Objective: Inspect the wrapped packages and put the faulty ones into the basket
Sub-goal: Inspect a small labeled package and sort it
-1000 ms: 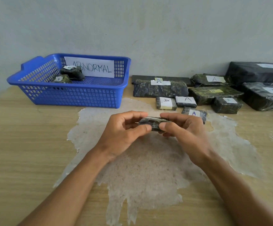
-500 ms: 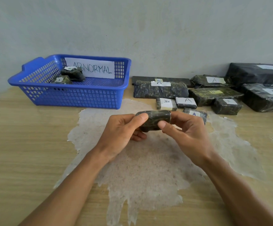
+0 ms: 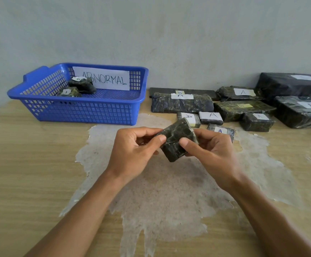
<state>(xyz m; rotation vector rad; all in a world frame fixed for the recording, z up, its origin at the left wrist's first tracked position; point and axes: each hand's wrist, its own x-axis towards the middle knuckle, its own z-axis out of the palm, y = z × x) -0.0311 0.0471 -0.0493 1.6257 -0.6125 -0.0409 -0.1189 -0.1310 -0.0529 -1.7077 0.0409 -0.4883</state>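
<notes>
Here your left hand (image 3: 132, 151) and right hand (image 3: 212, 151) both pinch a small wrapped package (image 3: 177, 140) above the worn wood-grain worktop (image 3: 30, 173), facing a pale grey wall (image 3: 169, 34).

The surface (image 3: 21, 164) is pale wood grain with a large worn whitish patch (image 3: 160, 191) in the middle. A blue mesh basket (image 3: 80, 112) stands at its far left by the wall. Dark wrapped packages (image 3: 181, 104) with white and yellow letter labels lie in a cluster at far right.
</notes>
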